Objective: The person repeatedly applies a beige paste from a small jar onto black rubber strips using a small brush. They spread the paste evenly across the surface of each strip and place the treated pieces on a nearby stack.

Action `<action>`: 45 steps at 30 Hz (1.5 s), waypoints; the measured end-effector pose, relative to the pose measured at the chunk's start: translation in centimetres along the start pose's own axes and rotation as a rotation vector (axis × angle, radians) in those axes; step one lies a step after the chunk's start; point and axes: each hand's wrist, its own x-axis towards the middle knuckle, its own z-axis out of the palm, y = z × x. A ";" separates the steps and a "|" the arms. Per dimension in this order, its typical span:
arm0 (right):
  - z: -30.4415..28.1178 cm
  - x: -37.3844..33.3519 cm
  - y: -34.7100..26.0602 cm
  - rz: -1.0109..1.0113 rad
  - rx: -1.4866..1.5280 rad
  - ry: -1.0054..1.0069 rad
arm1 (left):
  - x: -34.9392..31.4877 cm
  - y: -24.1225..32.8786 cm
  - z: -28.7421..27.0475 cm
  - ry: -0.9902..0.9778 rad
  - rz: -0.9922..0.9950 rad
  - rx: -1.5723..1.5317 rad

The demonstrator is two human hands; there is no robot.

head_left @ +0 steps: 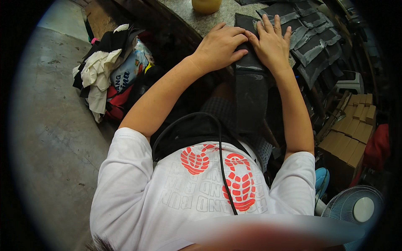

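The dark strip [250,90] lay at upper centre of the frame, its top end on the table [190,19] edge and the rest hanging down toward your lap. It looked soft and limp, probably light, with a dull grippy face, so it would likely fold rather than slide. The best hold seemed to be the top end, where the table backed it.

Your left hand [220,46] was curled, fingers pressed together over the strip's upper left edge. Your right hand [272,42] lay flat with fingers spread, pressing the top end down. You could not tell whether either thumb pinched under it.

Similar dark pieces [312,42] were stacked in overlapping rows at upper right. A yellow jar [206,5] was cut off at the top edge. A heap of cloth [111,73] sat at left, boxes [349,134] and a fan [356,207] at lower right. The strip's lower end was lost in shadow, and a blur covered the bottom edge.
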 end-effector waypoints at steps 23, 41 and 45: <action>3.9 1.0 5.2 0.110 1.047 -0.023 | 1.6 -4.2 -0.6 -0.248 -0.101 0.094; -3.6 -5.6 0.5 -0.124 0.941 -0.152 | 1.2 -2.8 0.3 -0.062 0.022 0.160; -2.2 -3.8 1.6 -0.041 0.940 -0.131 | 3.4 -3.8 1.8 -0.120 -0.043 0.254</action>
